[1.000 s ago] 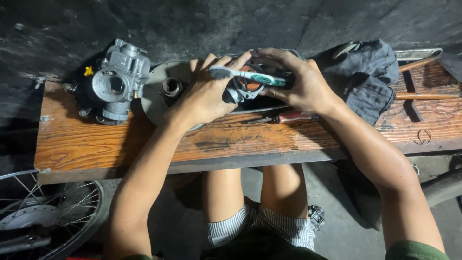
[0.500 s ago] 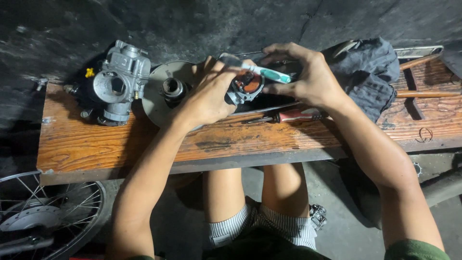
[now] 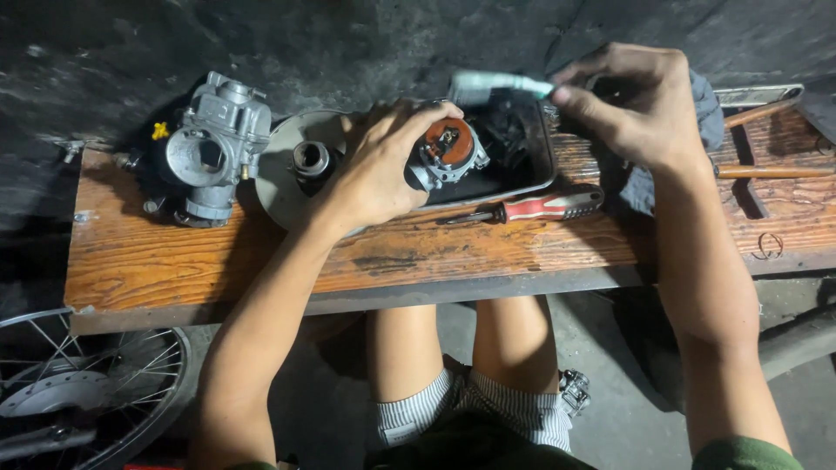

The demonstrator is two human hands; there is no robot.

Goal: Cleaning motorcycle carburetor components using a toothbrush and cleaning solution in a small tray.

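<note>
A dark, stained concrete wall rose behind a worn wooden bench (image 3: 218, 270), and a spoked wheel (image 3: 78, 392) showed below its left end. On the bench a black tray (image 3: 531, 170) lay beside a grey round metal plate (image 3: 279, 174) with a small cylindrical part (image 3: 311, 159) standing on it. The left hand (image 3: 383, 165) was closed around a small metal part with an orange-brown round face (image 3: 446, 150), holding it over the tray's left edge. The right hand (image 3: 631, 109) was curled, pinching between thumb and fingers the handle end of a pale green toothbrush (image 3: 496, 84), which was blurred and hung above the tray, near the held part. A silver carburettor body (image 3: 213, 144) sat at the bench's left. A red-handled screwdriver (image 3: 531, 207) lay just in front of the tray. A dark cloth (image 3: 640, 187) lay under the right wrist, and wooden-handled tools (image 3: 766, 172) rested at the far right.
</note>
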